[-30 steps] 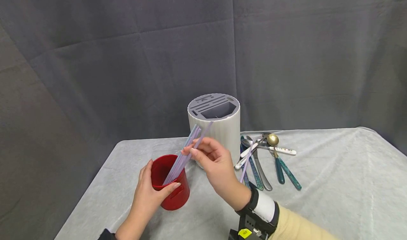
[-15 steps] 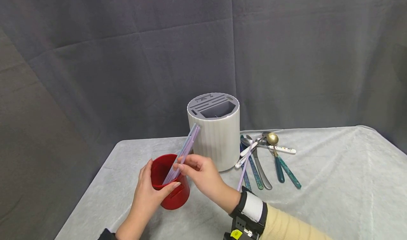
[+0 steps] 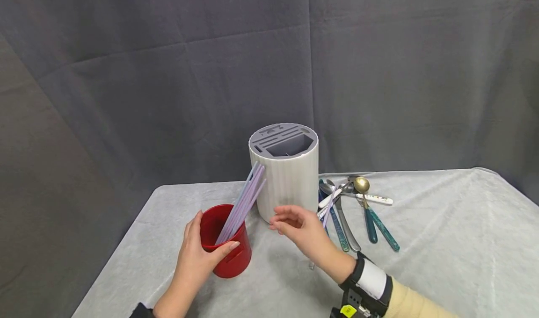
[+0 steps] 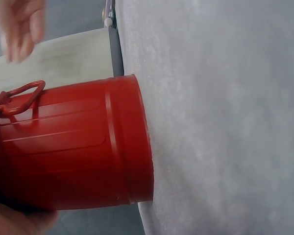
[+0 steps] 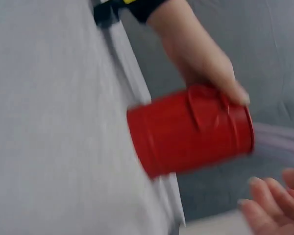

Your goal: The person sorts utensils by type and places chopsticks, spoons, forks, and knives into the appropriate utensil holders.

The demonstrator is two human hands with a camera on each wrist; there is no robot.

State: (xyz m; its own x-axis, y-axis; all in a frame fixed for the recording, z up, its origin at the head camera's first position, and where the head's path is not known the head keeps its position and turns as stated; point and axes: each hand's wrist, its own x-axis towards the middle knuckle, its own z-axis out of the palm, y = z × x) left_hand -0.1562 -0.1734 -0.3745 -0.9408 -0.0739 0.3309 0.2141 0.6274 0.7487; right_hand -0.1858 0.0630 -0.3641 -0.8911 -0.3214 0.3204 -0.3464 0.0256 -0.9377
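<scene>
Lower left of centre, the cylindrical metal cup (image 3: 233, 262) is glossy red, its slender round straws (image 3: 244, 206) lilac and pale blue. Mid-frame, the ribbed cylindrical holder (image 3: 290, 182) is off-white, its flat slotted top (image 3: 262, 146) grey. Right of centre, a round-bowled metal spoon (image 3: 361, 184) is gold, a long flat handle (image 3: 388, 236) mottled teal, and a slim white handle (image 3: 378, 199) carries small coloured marks. The velvety tablecloth (image 3: 455, 243) is pale grey.

The red cup (image 3: 235, 260) hides the straws' (image 3: 243, 205) lower ends; the right wrist view crops the blurred right hand (image 5: 278, 204) at four o'clock.
</scene>
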